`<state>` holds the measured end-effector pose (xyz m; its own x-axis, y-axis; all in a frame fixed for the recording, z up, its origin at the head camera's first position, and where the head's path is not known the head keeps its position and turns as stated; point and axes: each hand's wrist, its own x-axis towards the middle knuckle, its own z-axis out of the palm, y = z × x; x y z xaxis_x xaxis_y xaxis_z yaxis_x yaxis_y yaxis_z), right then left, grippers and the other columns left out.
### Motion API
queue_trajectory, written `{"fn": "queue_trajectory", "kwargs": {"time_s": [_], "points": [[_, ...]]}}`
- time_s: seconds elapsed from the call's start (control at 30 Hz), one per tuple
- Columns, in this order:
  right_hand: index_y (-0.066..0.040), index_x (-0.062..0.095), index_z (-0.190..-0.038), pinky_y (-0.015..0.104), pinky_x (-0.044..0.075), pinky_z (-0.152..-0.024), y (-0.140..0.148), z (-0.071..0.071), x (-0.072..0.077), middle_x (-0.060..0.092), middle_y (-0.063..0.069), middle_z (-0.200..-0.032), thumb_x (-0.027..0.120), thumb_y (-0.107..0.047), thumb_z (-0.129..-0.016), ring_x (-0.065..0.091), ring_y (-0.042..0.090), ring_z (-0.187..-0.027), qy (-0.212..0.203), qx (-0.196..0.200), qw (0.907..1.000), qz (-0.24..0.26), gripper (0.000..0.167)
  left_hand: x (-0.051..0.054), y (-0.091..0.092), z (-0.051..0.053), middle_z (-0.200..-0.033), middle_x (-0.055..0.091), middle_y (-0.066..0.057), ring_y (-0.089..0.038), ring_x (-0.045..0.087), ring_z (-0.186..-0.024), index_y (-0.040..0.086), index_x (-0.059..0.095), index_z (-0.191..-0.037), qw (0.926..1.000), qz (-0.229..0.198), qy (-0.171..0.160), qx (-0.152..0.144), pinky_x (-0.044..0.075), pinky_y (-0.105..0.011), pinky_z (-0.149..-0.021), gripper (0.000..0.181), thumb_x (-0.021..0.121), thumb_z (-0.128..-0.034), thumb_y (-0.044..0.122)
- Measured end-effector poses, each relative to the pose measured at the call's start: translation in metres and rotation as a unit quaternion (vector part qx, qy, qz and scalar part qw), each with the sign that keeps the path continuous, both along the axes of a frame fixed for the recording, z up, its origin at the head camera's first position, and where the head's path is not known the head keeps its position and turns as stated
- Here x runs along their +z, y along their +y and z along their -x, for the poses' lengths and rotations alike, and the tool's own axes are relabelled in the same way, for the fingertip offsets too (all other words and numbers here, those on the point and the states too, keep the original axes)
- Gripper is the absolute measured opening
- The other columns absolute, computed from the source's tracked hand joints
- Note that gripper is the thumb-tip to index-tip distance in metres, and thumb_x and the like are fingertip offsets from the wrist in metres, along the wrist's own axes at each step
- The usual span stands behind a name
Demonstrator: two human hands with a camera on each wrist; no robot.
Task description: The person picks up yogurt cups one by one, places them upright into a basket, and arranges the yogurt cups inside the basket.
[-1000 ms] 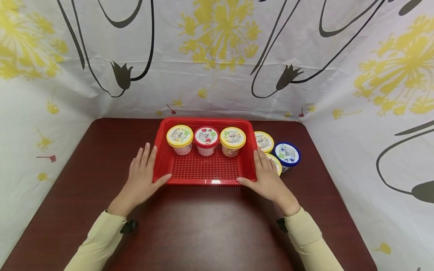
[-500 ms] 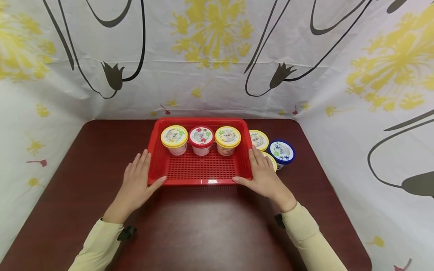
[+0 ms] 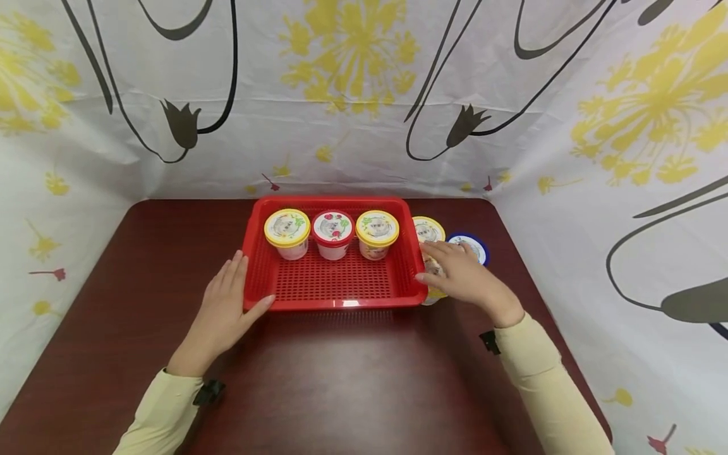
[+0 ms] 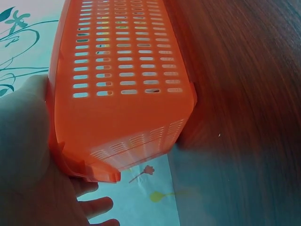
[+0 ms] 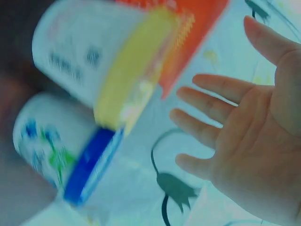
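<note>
A red perforated basket [image 3: 327, 284] holds a row of three lidded tubs: yellow-lidded [image 3: 287, 229], red-lidded [image 3: 333, 230] and yellow-lidded [image 3: 377, 230]. My left hand [image 3: 218, 313] rests on its left front corner, fingers straight along the side and thumb on the front rim. Outside the basket's right side stand a rear yellow-lidded tub [image 3: 428, 229], a nearer yellow-lidded tub [image 3: 434, 296] and a blue-lidded tub [image 3: 476, 246]. Above these my right hand [image 3: 467, 278] hovers, partly hiding them. The right wrist view shows its fingers spread, apart from the tubs.
The dark reddish-brown table [image 3: 335, 379] extends in front of the basket and to both sides. A white flower-patterned cloth [image 3: 341, 145] hangs behind the table and along its left and right sides.
My right hand has left the basket's right front corner and moved right, over the tubs outside. The left hand stays on the basket. The head view has shifted slightly.
</note>
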<state>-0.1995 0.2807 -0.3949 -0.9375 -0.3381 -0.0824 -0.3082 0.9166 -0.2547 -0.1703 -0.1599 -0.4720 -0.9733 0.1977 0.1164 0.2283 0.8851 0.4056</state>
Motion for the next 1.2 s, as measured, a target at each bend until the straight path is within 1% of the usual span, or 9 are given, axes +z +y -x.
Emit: {"fn": "queue_trajectory", "kwargs": {"time_s": [0.1,0.2,0.33,0.43,0.57,0.63,0.73,0.93,1.2], "points": [[-0.005,0.047,-0.146,0.069,0.016,-0.118,0.016,0.006,0.013,0.052,0.018,-0.148,0.063,-0.038,-0.095,0.043,0.039,-0.14,0.02,0.002,0.9998,-0.005,0.063,0.001,0.0,-0.001,-0.164,0.013,-0.023,-0.049,0.02,-0.147,0.003,0.007,-0.159,1.0,-0.001,-0.002,0.005,0.025,-0.073,-0.112,0.103,0.063,-0.0894,0.054],[-0.003,0.049,-0.144,0.066,0.02,-0.117,0.033,0.008,0.023,0.052,0.022,-0.146,0.06,-0.029,-0.098,0.044,0.041,-0.138,0.039,-0.007,0.9992,-0.008,0.055,0.003,0.0,-0.002,-0.165,0.012,-0.023,-0.049,0.02,-0.146,0.003,0.006,-0.159,0.9999,-0.004,-0.009,0.008,0.027,-0.074,-0.111,0.103,0.063,-0.0893,0.053],[-0.001,0.045,-0.146,0.067,0.022,-0.115,0.055,0.01,0.022,0.044,0.027,-0.15,0.059,-0.026,-0.099,0.037,0.046,-0.141,0.063,-0.027,0.9976,-0.002,0.055,0.005,-0.002,-0.002,-0.165,0.011,-0.024,-0.049,0.02,-0.146,0.003,0.005,-0.159,0.9999,-0.006,-0.013,0.006,0.028,-0.074,-0.11,0.104,0.063,-0.0896,0.054],[-0.001,0.042,-0.148,0.067,0.023,-0.114,0.068,0.012,0.009,0.041,0.028,-0.152,0.06,-0.027,-0.098,0.035,0.049,-0.14,0.1,-0.032,0.9945,0.007,0.059,0.005,-0.003,-0.003,-0.164,0.012,-0.024,-0.049,0.021,-0.146,0.003,0.005,-0.159,0.9999,-0.008,-0.01,0.004,0.028,-0.074,-0.11,0.103,0.063,-0.0897,0.054],[-0.002,0.04,-0.149,0.067,0.025,-0.113,0.08,0.015,-0.016,0.04,0.029,-0.152,0.062,-0.028,-0.097,0.036,0.049,-0.14,0.156,-0.034,0.9867,0.033,0.063,0.005,-0.005,-0.004,-0.164,0.011,-0.024,-0.049,0.02,-0.146,0.003,0.004,-0.159,0.9999,-0.006,-0.011,0.007,0.028,-0.074,-0.11,0.104,0.062,-0.09,0.055],[-0.002,0.039,-0.15,0.068,0.024,-0.113,0.084,0.015,-0.029,0.038,0.03,-0.153,0.063,-0.029,-0.096,0.034,0.05,-0.14,0.17,-0.039,0.9835,0.046,0.065,0.005,-0.005,-0.004,-0.165,0.01,-0.024,-0.05,0.02,-0.146,0.004,0.003,-0.159,0.9998,-0.006,-0.015,0.008,0.027,-0.074,-0.11,0.104,0.062,-0.09,0.055],[-0.004,0.033,-0.153,0.07,0.02,-0.114,0.089,0.013,-0.047,0.031,0.031,-0.156,0.062,-0.034,-0.096,0.029,0.051,-0.143,0.166,-0.058,0.9827,0.058,0.071,0.005,-0.005,-0.003,-0.165,0.009,-0.023,-0.049,0.019,-0.146,0.004,0.002,-0.159,0.9998,-0.008,-0.018,0.007,0.027,-0.074,-0.111,0.105,0.061,-0.0899,0.056],[-0.012,0.02,-0.159,0.072,0.013,-0.115,0.098,0.012,-0.075,0.019,0.028,-0.162,0.058,-0.045,-0.097,0.019,0.051,-0.147,0.122,-0.101,0.9845,0.076,0.079,0.003,-0.003,-0.002,-0.165,0.01,-0.024,-0.049,0.019,-0.147,0.004,0.003,-0.159,0.9998,-0.012,-0.015,0.005,0.026,-0.074,-0.11,0.105,0.064,-0.0891,0.052],[-0.012,0.026,-0.157,0.072,0.016,-0.114,0.106,0.012,-0.089,0.023,0.029,-0.16,0.06,-0.046,-0.096,0.023,0.054,-0.144,0.131,-0.11,0.9826,0.071,0.078,0.001,0.001,-0.001,-0.165,0.011,-0.024,-0.049,0.02,-0.147,0.004,0.004,-0.159,0.9998,-0.018,-0.009,0.0,0.027,-0.074,-0.11,0.104,0.064,-0.089,0.053]]}}
